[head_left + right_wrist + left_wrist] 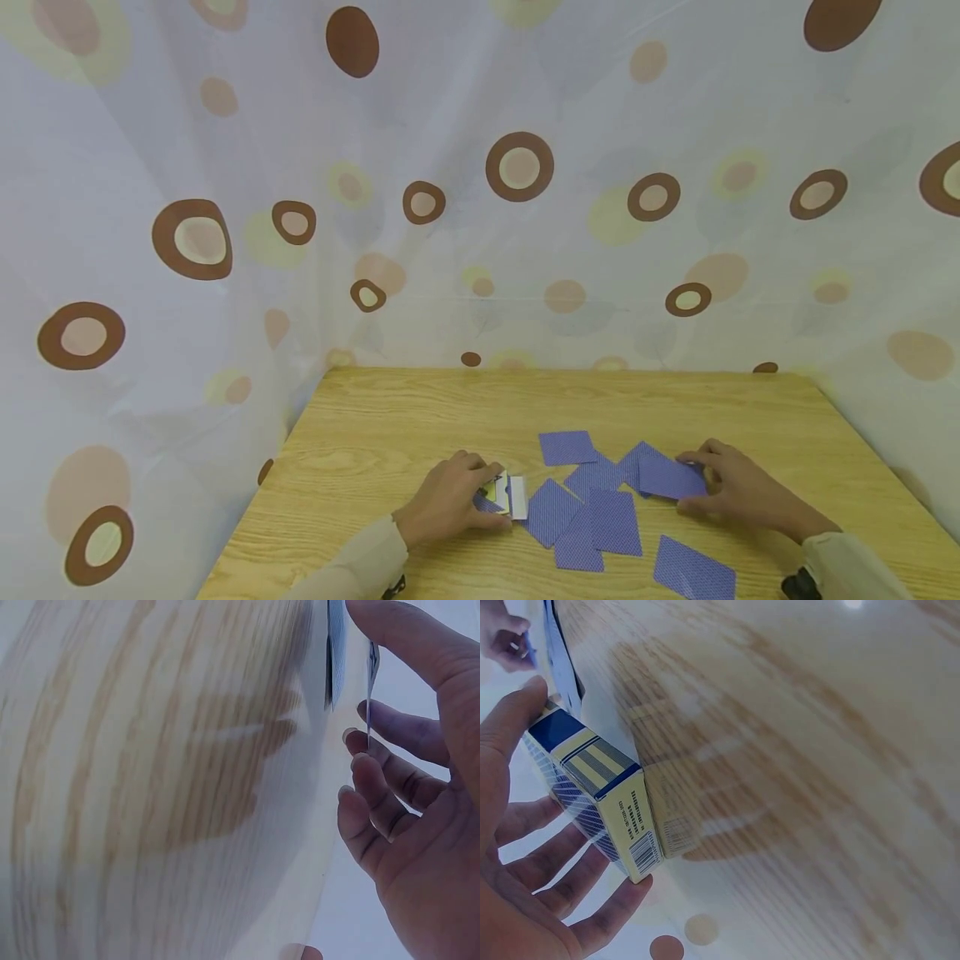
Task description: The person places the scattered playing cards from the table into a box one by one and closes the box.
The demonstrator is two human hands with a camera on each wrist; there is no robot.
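- Head view: on the wooden table, the left hand grips a card box between thumb and fingers, its white flap pointing right.
- To the right, the right hand pinches a blue-backed card — whether it touches the card just left of it, I cannot tell.
- Between the hands, more blue-backed cards lie scattered, several overlapping; one card lies apart, nearer and to the right.
- A spotted cloth hangs at the far side.
- Left wrist view: the thumb lies along one edge of the box, fingers round the opposite side — a barcode shows on its end.
- Right wrist view: the pinched card appears edge-on between thumb and fingers.
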